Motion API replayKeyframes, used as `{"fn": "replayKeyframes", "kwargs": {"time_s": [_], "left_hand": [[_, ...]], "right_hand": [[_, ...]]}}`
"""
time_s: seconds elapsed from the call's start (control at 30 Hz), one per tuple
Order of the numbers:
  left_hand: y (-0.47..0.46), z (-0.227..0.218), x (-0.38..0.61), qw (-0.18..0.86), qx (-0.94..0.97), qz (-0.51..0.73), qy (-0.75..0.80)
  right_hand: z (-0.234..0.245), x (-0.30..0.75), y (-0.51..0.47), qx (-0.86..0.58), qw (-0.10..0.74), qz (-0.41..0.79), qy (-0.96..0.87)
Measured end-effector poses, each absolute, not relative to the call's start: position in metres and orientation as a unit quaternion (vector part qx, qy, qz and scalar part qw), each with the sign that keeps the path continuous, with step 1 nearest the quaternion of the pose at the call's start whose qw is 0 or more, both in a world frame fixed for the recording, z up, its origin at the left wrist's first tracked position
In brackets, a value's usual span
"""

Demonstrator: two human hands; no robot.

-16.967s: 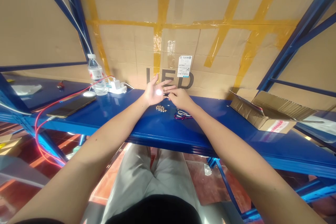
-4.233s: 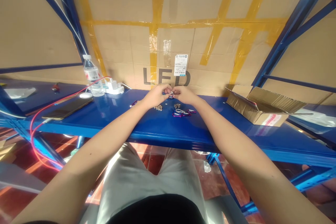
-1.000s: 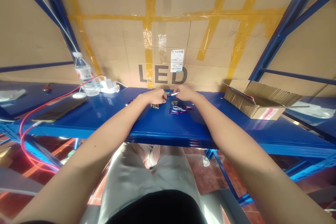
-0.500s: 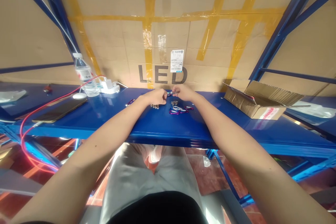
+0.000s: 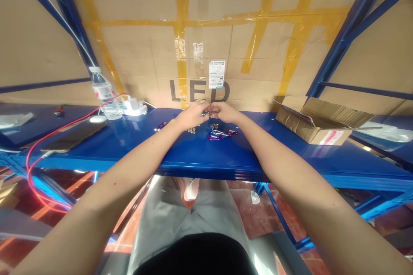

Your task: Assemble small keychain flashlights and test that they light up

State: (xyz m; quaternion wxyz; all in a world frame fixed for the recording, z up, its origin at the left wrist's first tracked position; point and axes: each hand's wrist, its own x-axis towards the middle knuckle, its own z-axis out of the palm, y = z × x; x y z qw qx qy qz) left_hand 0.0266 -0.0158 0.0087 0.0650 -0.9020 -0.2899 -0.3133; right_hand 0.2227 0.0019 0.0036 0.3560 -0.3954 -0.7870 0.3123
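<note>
My left hand [image 5: 195, 114] and my right hand [image 5: 222, 113] meet over the blue tabletop [image 5: 193, 154], fingertips close together. The left is closed on a small carabiner [image 5: 204, 113], of which a teal glint shows. A small shiny metal piece [image 5: 212, 112] is pinched in my right fingers; its exact shape is too small to make out. Just below lie several coloured carabiners [image 5: 220, 135] and a few little metal fittings [image 5: 214, 126]. More metal fittings [image 5: 191, 130] sit beside my left wrist, and a purple carabiner [image 5: 160, 126] lies left of that forearm.
An open cardboard box [image 5: 322, 129] stands at the right. To the left are a water bottle [image 5: 106, 94], a white power strip [image 5: 134, 107], a phone [image 5: 74, 136] and a red cable [image 5: 29, 163]. A large carton [image 5: 145, 60] walls off the back.
My left hand has turned and moved slightly right and up, and its fingers now meet my right hand's. The pieces on the table lie as before.
</note>
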Motion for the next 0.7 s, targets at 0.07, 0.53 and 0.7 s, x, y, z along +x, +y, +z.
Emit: {"fn": "replayKeyframes", "kwargs": {"time_s": [0.07,0.53,0.7], "left_hand": [[-0.015,0.008,0.026,0.07,-0.904,-0.312,-0.283],[-0.025,0.013,0.019,0.072,-0.898,-0.326,-0.286],[-0.028,0.014,0.011,0.028,-0.888,-0.33,-0.321]], "right_hand": [[0.005,0.223,0.0,-0.392,0.357,0.316,-0.787],[0.002,0.23,0.006,-0.382,0.366,0.336,-0.779],[0.001,0.232,0.007,-0.345,0.359,0.354,-0.792]]}}
